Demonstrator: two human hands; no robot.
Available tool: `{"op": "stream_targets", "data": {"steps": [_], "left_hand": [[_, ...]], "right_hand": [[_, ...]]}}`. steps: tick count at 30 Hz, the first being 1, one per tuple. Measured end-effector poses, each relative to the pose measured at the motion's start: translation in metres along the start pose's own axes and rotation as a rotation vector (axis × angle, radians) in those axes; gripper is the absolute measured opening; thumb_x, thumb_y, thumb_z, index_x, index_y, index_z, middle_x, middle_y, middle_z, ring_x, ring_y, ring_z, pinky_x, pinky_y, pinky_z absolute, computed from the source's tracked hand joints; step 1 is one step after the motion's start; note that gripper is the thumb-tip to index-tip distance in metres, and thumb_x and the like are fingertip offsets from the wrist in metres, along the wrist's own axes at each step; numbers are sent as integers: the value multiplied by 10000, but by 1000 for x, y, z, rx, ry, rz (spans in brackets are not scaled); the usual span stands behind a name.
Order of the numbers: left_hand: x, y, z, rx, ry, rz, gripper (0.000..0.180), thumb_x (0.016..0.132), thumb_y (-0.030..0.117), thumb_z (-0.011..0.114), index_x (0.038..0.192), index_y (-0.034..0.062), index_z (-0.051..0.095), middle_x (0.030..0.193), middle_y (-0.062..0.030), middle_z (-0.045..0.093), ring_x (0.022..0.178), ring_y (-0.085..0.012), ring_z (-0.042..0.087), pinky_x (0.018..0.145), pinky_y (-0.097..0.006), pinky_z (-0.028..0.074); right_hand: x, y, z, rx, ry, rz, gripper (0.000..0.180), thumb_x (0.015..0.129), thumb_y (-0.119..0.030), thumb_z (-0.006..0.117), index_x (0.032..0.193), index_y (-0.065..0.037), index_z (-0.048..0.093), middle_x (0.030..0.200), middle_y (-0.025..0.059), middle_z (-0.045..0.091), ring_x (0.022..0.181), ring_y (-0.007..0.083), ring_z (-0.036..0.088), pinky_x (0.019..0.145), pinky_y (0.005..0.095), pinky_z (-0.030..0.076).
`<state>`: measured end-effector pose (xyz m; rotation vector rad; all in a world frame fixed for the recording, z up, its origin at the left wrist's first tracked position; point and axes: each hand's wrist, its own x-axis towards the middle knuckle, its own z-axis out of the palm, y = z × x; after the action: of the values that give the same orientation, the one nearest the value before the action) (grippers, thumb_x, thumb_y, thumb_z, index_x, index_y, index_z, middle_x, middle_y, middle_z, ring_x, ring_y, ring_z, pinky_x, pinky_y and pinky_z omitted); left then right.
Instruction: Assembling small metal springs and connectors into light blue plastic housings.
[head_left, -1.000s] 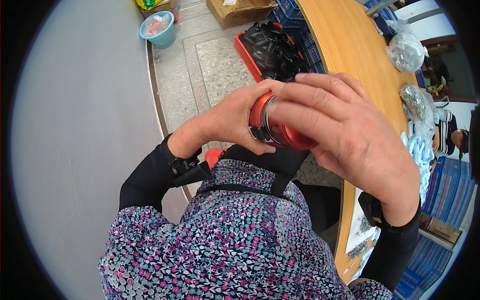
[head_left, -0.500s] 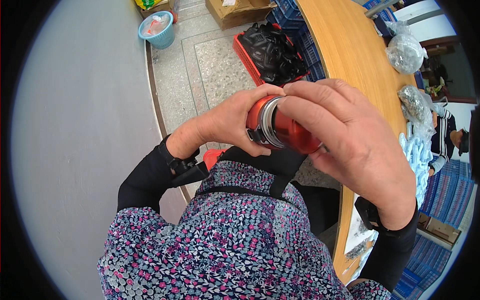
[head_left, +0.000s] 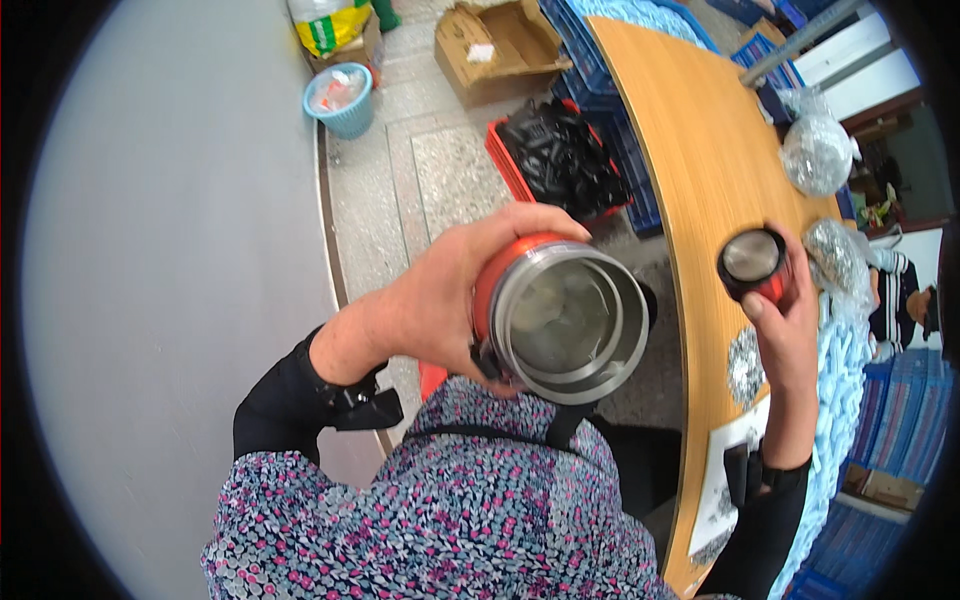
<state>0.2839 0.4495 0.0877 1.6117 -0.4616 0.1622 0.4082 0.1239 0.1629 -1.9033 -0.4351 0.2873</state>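
Note:
My left hand (head_left: 440,290) is wrapped round a red thermos cup (head_left: 562,325) with a steel rim. The cup's mouth is uncovered and tipped toward me, and pale liquid with blurred shapes shows inside. A small black latch sits on its near left side. Apart from it, to the right, my right hand (head_left: 790,335) grips the red and black lid (head_left: 752,262) above the wooden table (head_left: 690,150). The lid's pale round end faces me. A black band with a small box is strapped at each wrist.
Beyond my hands, a red crate (head_left: 510,165) holds black parts, near a cardboard box (head_left: 480,70) and a blue basket (head_left: 350,115). Clear plastic bags (head_left: 818,155) and light blue pieces (head_left: 835,400) lie along the table. Another person (head_left: 892,310) is at the far right.
The lid has come off the thermos cup. My right hand has carried it right, over the table. The cup has tilted so its open mouth faces me, still in my left hand.

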Motion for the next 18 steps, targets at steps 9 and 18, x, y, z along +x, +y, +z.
{"op": "stream_targets", "data": {"steps": [9,18], "left_hand": [[40,69,-29,118,-123,251,693,730,359,826,1316,103,561,1273,-108,642,1236,-316,581,1161,-630,111],[57,100,-27,158,-179,278,451,818,308,772,1222,148,653,1249,-70,663,1224,-295,581,1178,-599,108]], "right_hand": [[-16,44,-41,301,141,103,870,714,-316,873,1409,-28,437,1267,116,602,1192,271,609,1060,386,470],[-6,27,7,242,-92,299,823,671,17,744,1415,-52,400,1214,56,561,1147,171,573,1021,329,453]]}}
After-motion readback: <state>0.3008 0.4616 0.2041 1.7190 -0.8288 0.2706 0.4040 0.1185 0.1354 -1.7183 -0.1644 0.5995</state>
